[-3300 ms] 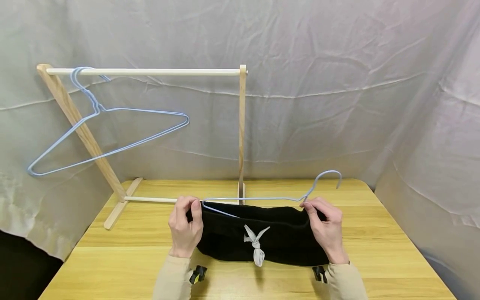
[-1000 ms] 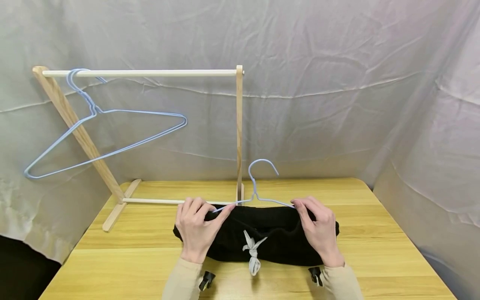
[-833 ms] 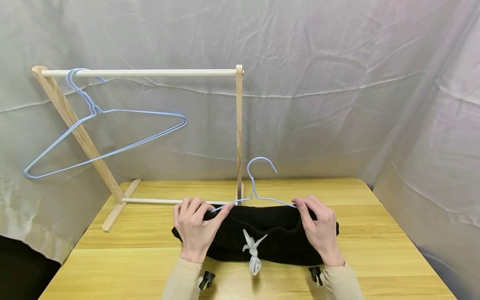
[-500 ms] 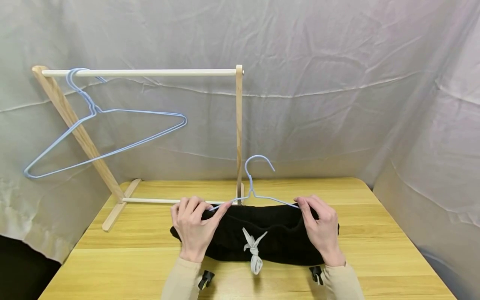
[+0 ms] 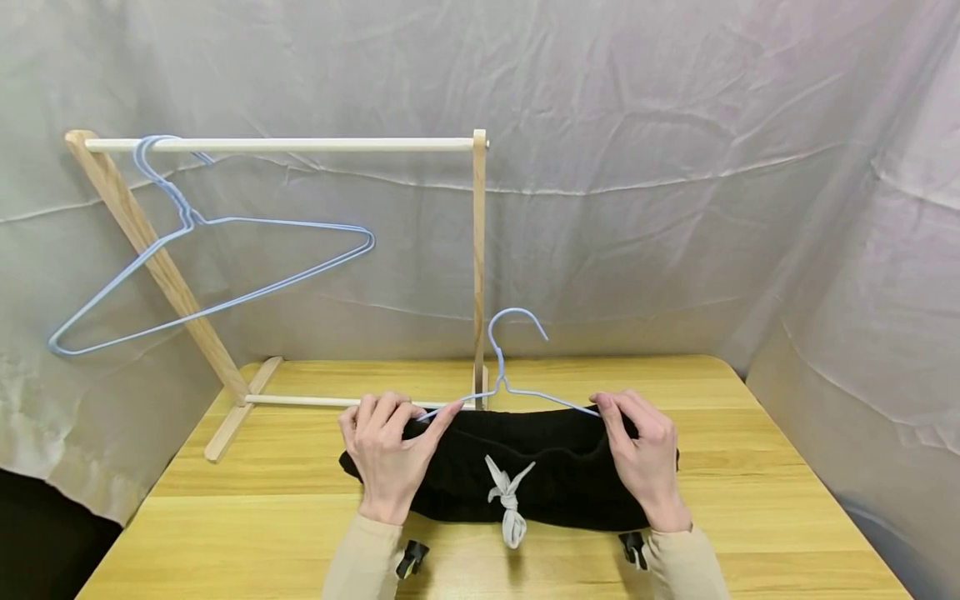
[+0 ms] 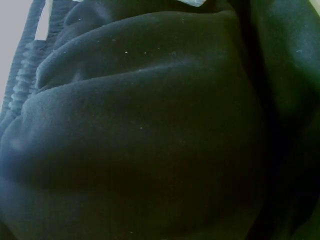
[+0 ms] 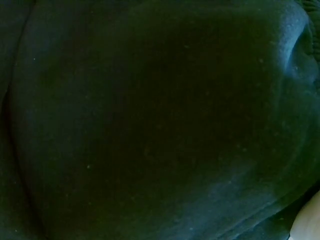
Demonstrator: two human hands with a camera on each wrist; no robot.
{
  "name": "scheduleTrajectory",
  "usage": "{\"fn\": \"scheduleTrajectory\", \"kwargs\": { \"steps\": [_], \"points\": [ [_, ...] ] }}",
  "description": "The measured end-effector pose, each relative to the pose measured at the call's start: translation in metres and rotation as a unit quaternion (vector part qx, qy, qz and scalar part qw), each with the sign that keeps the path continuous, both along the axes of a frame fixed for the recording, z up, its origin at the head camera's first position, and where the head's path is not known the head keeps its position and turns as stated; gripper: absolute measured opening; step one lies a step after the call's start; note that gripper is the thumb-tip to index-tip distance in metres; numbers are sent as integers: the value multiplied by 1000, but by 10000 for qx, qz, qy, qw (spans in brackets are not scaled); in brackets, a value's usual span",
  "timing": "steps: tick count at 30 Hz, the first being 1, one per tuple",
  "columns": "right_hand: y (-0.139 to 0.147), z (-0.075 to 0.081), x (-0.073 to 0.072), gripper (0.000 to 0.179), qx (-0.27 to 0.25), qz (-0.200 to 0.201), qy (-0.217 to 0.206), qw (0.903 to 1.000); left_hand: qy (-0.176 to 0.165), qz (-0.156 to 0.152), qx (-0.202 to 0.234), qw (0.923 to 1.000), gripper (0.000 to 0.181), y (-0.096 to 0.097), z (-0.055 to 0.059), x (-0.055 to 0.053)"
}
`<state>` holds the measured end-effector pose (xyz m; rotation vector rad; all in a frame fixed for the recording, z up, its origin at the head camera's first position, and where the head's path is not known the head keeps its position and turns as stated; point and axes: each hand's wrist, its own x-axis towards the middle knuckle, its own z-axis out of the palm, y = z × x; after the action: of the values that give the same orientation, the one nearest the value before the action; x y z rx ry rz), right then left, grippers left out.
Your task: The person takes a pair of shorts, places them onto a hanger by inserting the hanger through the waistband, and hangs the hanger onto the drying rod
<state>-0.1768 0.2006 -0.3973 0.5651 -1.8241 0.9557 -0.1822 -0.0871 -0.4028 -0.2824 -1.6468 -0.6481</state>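
Black drawstring pants [image 5: 555,492], bunched, rest at the table's front with a tied white drawstring [image 5: 511,504] on the near side. A light blue wire clothes hanger [image 5: 501,367] stands hook up at the far edge of the waist; its lower part is hidden in the cloth. My left hand [image 5: 392,458] pinches the hanger's left arm by the waist edge. My right hand [image 5: 642,454] pinches the right arm together with the waistband. Dark cloth [image 6: 140,130] fills the left wrist view, with a ribbed waistband at its left edge. Cloth [image 7: 150,120] also fills the right wrist view.
A wooden rack [image 5: 478,267] with a white top rod [image 5: 322,145] stands behind, on the left. Blue wire hangers [image 5: 277,292] hang at the rod's left end. Under everything lies a wooden table [image 5: 757,500], and grey curtains [image 5: 675,167] enclose the back and sides.
The hanger has shifted left, its hook going from beside my right hand to mid-waist, its ends slipping inside the pants. My left hand has gone from the waist's corner onto the hanger's arm.
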Motion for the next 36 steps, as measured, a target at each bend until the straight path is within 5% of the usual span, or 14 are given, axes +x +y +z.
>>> {"fn": "scheduleTrajectory", "kwargs": {
  "steps": [9,18,27,32,36],
  "points": [
    [-2,2,1,14,88,175,-89,9998,-384,-333,-388,9980,47,-4,0,3],
    [-4,8,3,21,-40,538,-766,9956,-540,-812,-1026,9899,30,-14,7,7],
    [-9,49,-14,18,73,901,-1397,9861,-828,-850,-1496,9816,16,-29,30,10],
    [-23,76,-36,18,329,1253,-2342,9635,-1359,-1173,-1027,9784,6,-50,56,13],
    [-36,97,-52,27,502,1705,-3197,9307,-1691,-1320,-566,9751,4,-67,81,16]
  ]
}}
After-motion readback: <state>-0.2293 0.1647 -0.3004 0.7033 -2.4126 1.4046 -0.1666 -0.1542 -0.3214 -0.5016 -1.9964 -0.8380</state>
